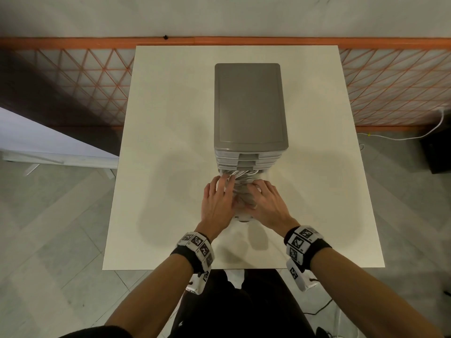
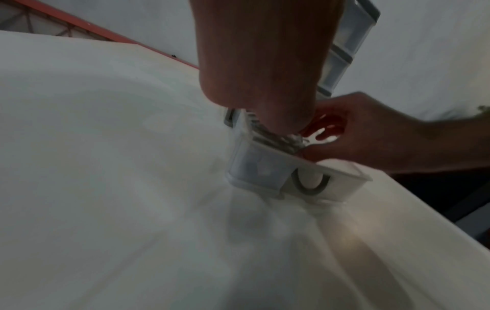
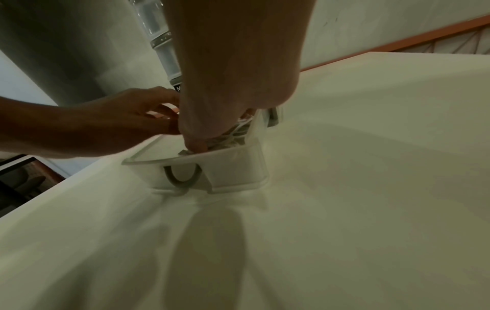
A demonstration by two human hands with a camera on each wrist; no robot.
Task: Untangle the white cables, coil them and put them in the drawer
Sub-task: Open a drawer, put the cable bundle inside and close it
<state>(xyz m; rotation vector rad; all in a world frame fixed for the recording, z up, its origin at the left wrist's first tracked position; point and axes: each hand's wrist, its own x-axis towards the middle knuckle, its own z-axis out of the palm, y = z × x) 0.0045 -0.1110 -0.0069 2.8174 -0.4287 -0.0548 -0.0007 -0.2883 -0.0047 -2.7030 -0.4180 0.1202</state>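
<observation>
A bundle of white cables (image 1: 240,178) lies in the pulled-out bottom drawer (image 2: 265,169) of a grey drawer tower (image 1: 250,106). Both hands are in the drawer on top of the bundle. My left hand (image 1: 217,198) lies on the left side with its fingers stretched forward, pressing on the loops. My right hand (image 1: 266,201) is on the right side, fingers bent down round the cables (image 3: 233,134) and thumb (image 3: 196,144) pushed in behind the drawer front (image 3: 233,167). The hands hide most of the bundle.
The tower stands in the middle of a white table (image 1: 170,142), its upper drawers (image 1: 249,158) closed. An orange lattice fence (image 1: 97,81) runs behind the table. Another white cable (image 1: 415,135) lies on the floor at the right.
</observation>
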